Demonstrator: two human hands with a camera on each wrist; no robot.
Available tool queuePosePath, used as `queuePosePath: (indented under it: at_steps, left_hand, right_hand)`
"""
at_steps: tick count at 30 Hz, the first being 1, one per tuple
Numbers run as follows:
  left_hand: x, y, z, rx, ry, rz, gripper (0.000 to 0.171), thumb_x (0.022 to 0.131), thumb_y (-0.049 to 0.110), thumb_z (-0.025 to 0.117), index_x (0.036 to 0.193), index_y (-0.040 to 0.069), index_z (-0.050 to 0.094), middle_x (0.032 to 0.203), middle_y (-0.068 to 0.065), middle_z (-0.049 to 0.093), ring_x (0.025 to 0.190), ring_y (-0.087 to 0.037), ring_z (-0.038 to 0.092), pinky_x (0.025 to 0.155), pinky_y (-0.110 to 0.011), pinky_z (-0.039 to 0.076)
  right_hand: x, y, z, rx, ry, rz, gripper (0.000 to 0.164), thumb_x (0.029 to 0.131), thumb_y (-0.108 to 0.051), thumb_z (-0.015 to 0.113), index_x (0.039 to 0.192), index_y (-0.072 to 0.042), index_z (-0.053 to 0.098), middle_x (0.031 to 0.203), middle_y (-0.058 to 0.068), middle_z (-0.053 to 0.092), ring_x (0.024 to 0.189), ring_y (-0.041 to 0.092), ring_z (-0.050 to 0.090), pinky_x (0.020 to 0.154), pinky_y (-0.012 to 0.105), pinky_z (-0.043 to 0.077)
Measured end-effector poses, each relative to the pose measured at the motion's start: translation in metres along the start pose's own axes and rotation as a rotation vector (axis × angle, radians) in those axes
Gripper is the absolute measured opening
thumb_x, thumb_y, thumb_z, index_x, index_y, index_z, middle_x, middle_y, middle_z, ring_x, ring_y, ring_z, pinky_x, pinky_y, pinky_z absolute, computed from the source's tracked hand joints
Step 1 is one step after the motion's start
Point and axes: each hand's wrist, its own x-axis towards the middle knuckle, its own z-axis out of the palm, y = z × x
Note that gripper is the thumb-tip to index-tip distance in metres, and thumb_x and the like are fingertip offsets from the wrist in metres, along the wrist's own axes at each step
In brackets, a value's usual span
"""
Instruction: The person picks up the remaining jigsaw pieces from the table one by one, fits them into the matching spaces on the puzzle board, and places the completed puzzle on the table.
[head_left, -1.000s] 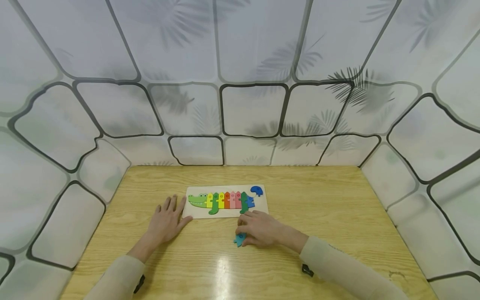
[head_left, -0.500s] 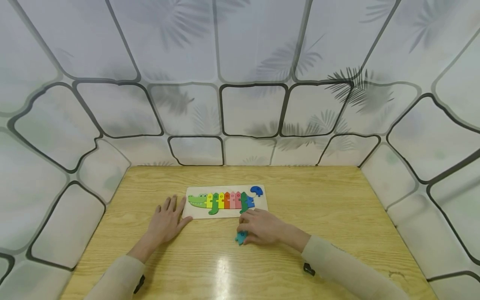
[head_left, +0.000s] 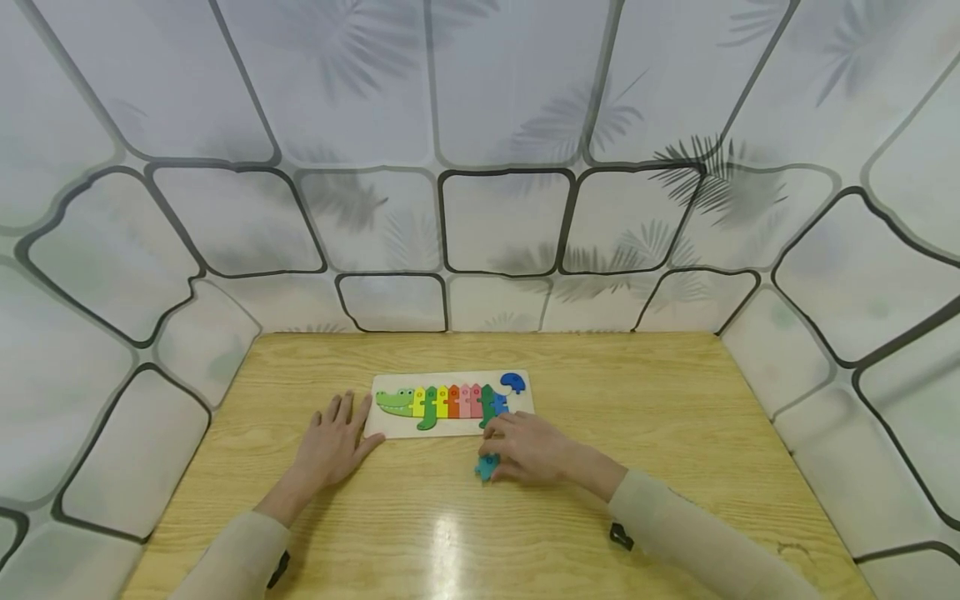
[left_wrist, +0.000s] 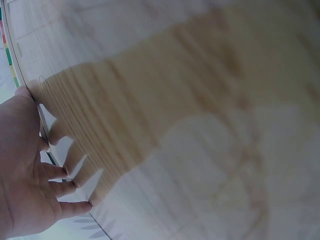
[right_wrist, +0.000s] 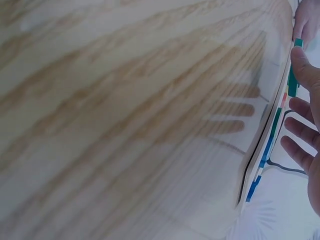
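A wooden puzzle board with a colourful crocodile on it lies near the table's middle. Its row of pieces runs from the light green head to a blue piece, with a separate dark blue tail piece at the upper right. My right hand is just in front of the board's right part, pinching a teal puzzle piece between thumb and fingers. In the right wrist view that piece shows edge-on by the thumb. My left hand rests spread on the table, fingertips and thumb right at the board's left edge.
The wood-grain table runs back to a pale wall printed with stone outlines and leaves, which also closes in both sides. A glare spot shines near the front. Dark wrist cameras stick out under the cuffs.
My right hand has moved slightly away from me and to the right with the teal puzzle piece, closer to the board. The left hand has stayed in place.
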Motion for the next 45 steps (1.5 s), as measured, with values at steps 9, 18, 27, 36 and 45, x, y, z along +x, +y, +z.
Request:
queuePosePath:
  at_steps: [9,18,27,36,45]
  left_hand:
    - [0.000,0.001,-0.001,-0.002,0.014,0.006,0.077,0.105,0.055,0.057,0.162,0.005,0.041,0.161,-0.034,0.042,0.148,-0.053,0.045,0.110,-0.071,0.045]
    - [0.000,0.000,0.000,-0.005,0.001,0.001,0.078,0.105,0.056,0.056,0.163,0.005,0.040,0.162,-0.034,0.042,0.148,-0.053,0.045,0.111,-0.072,0.044]
    - [0.000,0.000,0.000,-0.006,0.000,-0.006,0.078,0.105,0.055,0.056,0.163,0.005,0.039,0.162,-0.034,0.041,0.148,-0.053,0.044,0.111,-0.072,0.044]
    - [0.000,0.001,-0.001,-0.008,0.003,-0.005,0.078,0.105,0.055,0.056,0.163,0.005,0.039,0.162,-0.034,0.041,0.149,-0.052,0.044,0.111,-0.072,0.044]
    - [0.000,0.002,-0.001,-0.013,0.011,0.004,0.078,0.105,0.056,0.057,0.162,0.005,0.041,0.161,-0.034,0.042,0.148,-0.053,0.045,0.111,-0.071,0.044]
  right_hand:
    - [-0.001,0.007,-0.005,0.017,0.013,0.038,0.040,0.101,-0.054,0.065,0.128,-0.025,0.073,0.131,-0.002,0.069,0.120,0.017,0.065,0.104,0.037,0.057]
    - [-0.002,0.016,-0.006,0.058,-0.006,0.119,0.043,0.102,-0.054,0.064,0.132,-0.025,0.072,0.132,-0.003,0.069,0.124,0.017,0.064,0.110,0.039,0.054]
    - [-0.006,0.029,-0.003,0.039,0.067,0.130,0.039,0.101,-0.053,0.067,0.129,-0.027,0.073,0.130,-0.004,0.068,0.123,0.017,0.064,0.110,0.039,0.054]
    - [-0.007,0.042,-0.001,-0.017,0.121,0.119,0.038,0.099,-0.052,0.068,0.126,-0.024,0.076,0.127,0.000,0.070,0.120,0.020,0.066,0.107,0.040,0.057]
    - [-0.008,0.049,-0.003,0.025,0.122,0.183,0.037,0.100,-0.048,0.070,0.126,-0.023,0.075,0.127,0.001,0.070,0.120,0.021,0.066,0.106,0.042,0.057]
